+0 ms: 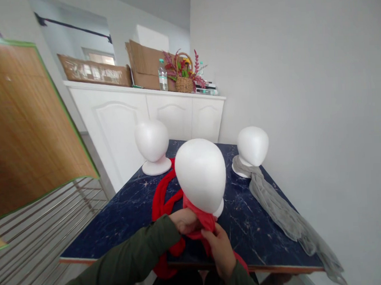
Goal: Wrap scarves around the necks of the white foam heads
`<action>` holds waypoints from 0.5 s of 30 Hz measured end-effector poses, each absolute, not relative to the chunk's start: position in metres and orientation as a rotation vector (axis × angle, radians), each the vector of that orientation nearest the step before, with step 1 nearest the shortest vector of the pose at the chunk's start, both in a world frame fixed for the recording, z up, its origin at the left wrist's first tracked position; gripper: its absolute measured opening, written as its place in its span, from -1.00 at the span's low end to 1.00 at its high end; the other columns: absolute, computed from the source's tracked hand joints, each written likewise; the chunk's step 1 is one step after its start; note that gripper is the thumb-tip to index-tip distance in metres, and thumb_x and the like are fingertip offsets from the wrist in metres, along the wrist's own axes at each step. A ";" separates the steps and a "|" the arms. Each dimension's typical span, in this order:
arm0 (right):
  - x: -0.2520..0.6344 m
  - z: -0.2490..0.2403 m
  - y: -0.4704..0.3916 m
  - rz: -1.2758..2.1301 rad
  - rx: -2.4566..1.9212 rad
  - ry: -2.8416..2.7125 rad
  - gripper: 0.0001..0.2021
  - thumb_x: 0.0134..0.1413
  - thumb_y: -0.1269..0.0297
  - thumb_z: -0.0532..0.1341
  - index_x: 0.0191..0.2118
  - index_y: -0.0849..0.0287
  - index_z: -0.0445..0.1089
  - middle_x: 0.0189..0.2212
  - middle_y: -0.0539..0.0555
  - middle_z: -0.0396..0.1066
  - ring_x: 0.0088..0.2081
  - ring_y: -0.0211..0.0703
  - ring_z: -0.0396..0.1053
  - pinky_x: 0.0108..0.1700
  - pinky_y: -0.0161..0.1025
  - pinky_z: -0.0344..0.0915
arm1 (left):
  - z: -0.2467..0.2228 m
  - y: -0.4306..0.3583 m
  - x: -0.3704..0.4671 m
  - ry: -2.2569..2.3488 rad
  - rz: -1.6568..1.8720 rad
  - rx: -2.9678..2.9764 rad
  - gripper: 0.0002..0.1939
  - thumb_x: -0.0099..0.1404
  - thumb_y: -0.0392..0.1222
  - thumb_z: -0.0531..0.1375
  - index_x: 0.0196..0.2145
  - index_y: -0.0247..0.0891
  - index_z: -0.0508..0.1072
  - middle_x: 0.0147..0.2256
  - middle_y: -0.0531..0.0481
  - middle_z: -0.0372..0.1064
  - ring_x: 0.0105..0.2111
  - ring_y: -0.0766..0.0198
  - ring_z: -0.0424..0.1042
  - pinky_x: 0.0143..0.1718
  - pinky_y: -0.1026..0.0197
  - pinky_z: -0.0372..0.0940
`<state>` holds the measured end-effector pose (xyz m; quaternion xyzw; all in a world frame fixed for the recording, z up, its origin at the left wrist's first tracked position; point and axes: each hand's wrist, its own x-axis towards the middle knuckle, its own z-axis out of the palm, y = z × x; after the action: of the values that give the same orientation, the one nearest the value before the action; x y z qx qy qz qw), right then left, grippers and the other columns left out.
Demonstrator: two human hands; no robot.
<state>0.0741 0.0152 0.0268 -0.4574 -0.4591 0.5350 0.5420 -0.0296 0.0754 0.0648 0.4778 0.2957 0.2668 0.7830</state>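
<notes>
A smooth white mannequin head (pixel 201 171) stands in the middle of the table, nearest to me. Around its neck runs a coral-red scarf (pixel 205 218), whose front part is bunched between my hands. My left hand (pixel 185 220) is closed on the scarf at the left side of the neck, its fingertips partly hidden by the cloth. With thumb and fingers my right hand (pixel 220 247) pinches the scarf just below the neck. A brighter red fabric length (pixel 161 199) lies in loops on the table to the left, some of it hanging over the front edge.
A second white head (pixel 152 141) stands back left. At the right, another white head (pixel 253 145) wears a grey scarf (pixel 273 210) trailing over the table (pixel 118 227) edge. Behind are white cabinets (pixel 119 120); a metal rack (pixel 48 226) stands left.
</notes>
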 end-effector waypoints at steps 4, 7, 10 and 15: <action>0.090 0.023 0.024 1.290 -1.087 -1.010 -0.73 -0.10 0.19 0.21 -0.29 0.26 0.45 -0.41 0.07 0.45 -0.34 -0.13 0.36 -0.22 -0.21 0.26 | 0.064 0.090 -0.033 0.648 0.541 0.932 -0.88 0.03 -0.30 0.22 -0.41 -0.35 0.44 -0.48 0.05 0.42 -0.43 0.34 0.39 -0.30 0.32 0.24; 0.110 0.025 0.036 1.009 -1.237 -1.102 -0.79 -0.11 0.18 0.20 -0.43 0.23 0.46 -0.39 0.06 0.40 -0.31 -0.15 0.32 -0.21 -0.26 0.22 | 0.064 0.100 -0.036 0.667 0.517 0.890 -0.89 0.03 -0.34 0.20 -0.40 -0.36 0.43 -0.52 0.08 0.38 -0.45 0.38 0.37 -0.35 0.35 0.23; 0.135 0.025 0.052 0.683 -1.371 -1.259 -0.77 -0.11 0.18 0.18 -0.62 0.20 0.39 -0.44 0.04 0.33 -0.34 -0.19 0.27 -0.23 -0.29 0.19 | 0.066 0.111 -0.049 0.713 0.395 0.781 -0.84 0.01 -0.32 0.23 -0.38 -0.40 0.42 -0.67 0.16 0.20 -0.65 0.49 0.21 -0.56 0.43 0.15; 0.155 0.020 0.075 0.729 -1.401 -1.468 -0.78 -0.05 0.20 0.13 -0.50 0.22 0.42 -0.52 0.03 0.33 -0.42 -0.17 0.26 -0.35 -0.28 0.19 | 0.064 0.114 -0.088 0.599 0.380 0.703 -0.87 0.09 -0.26 0.18 -0.45 -0.43 0.39 -0.74 0.18 0.02 -0.76 0.56 -0.03 -0.74 0.49 -0.10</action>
<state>0.1551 0.0750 0.0203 -0.5724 -0.6000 0.2979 0.4730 -0.0879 0.1137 0.0645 0.3370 0.2871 0.1824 0.8779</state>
